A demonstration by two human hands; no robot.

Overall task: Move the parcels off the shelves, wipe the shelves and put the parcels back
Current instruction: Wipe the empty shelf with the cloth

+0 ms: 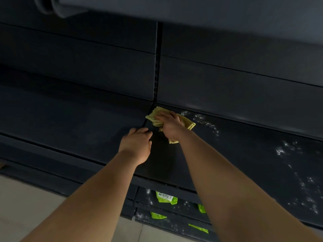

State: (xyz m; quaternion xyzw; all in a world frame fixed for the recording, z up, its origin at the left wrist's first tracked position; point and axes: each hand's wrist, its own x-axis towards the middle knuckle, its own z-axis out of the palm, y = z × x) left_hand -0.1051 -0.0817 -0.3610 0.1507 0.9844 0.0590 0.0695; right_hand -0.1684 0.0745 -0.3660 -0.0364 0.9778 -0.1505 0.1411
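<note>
While the green parcels (166,198) on the lower shelves carry a dark round logo w/ small print, the writing is too blurred to read; no brand can be made out. Four green parcels show in all, lying flat on the two lower shelf levels below the right forearm, well apart from both hands.

Right hand (170,125) lies palm-down on a folded yellow cloth (187,122), fingers spread and pressing it onto the dark shelf (227,154) near the back, just right of the seam between two shelf sections. Cloth edges stick out left, right and below the hand. Left hand (137,144) rests on the shelf just beside the seam, fingers curled together, tips on the surface, holding nothing; it's near the cloth but not touching. White dusty specks (281,151) scatter over the shelf to the right of the cloth. Pale floor (26,203) at lower left.
</note>
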